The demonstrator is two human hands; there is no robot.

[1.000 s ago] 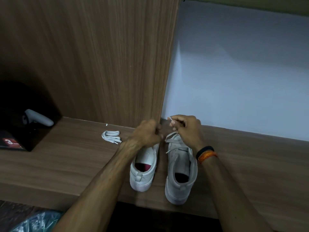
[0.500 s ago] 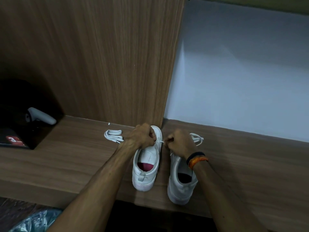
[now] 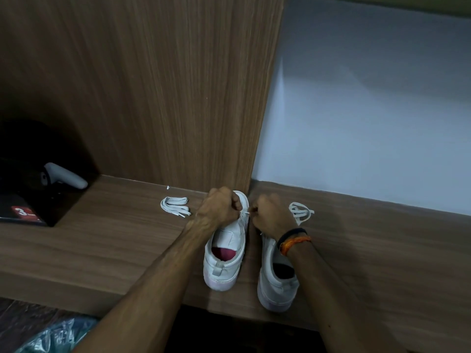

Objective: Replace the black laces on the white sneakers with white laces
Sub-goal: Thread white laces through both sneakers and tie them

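While the left hand (image 3: 220,208) grips the left sneaker (image 3: 226,247) steady, the right hand (image 3: 270,216) pinches a white lace (image 3: 245,213) beside it. Probably threading eyelets.

Wood-grain shelf (image 3: 107,240), front edge facing the camera, wood panel rising at the back left, pale wall at the back right.

On it:
- 2 white sneakers, heels toward the front edge, just beside each other: left sneaker (image 3: 225,261) and right sneaker (image 3: 276,284).
- Bundled white lace (image 3: 175,206), left of the sneakers, near the panel.
- Loose white lace (image 3: 300,212), back right of the right sneaker.
- Tiny white scrap (image 3: 168,187) behind the bundle.
- Black box (image 3: 28,212) at the far left, with a grey handle (image 3: 66,175) on top.
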